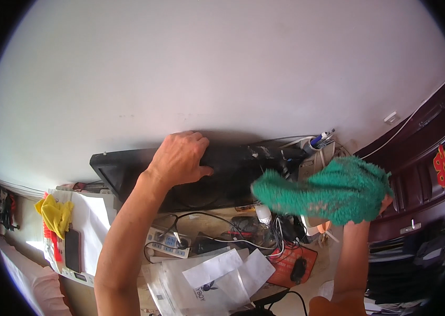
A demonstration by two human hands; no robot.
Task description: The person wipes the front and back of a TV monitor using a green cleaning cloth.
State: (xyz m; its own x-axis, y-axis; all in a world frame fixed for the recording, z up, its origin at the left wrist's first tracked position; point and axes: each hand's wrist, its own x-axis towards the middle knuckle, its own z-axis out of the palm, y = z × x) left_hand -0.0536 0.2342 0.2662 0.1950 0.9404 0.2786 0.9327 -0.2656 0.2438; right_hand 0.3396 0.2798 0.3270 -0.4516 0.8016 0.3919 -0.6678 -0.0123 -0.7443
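Note:
My left hand (183, 158) grips the top edge of a black monitor (230, 181) that stands against the wall. Its fingers reach over the edge and the thumb lies on the front. A fluffy green cloth (341, 189) hangs from my right hand (384, 205), to the right of the monitor; the cloth hides most of that hand. Pale marks show on the monitor's top near its right end. A cup with pens (315, 144) stands behind the monitor's right corner.
Below the monitor lie a power strip (167, 241), tangled cables (279, 233), a white bulb (262, 213), clear plastic bags (206, 292), papers (212, 268) and a red box (295, 264). At left, a printer (78, 278) bears a phone (73, 251) and a yellow cloth (56, 215). A dark red door (412, 166) is at right.

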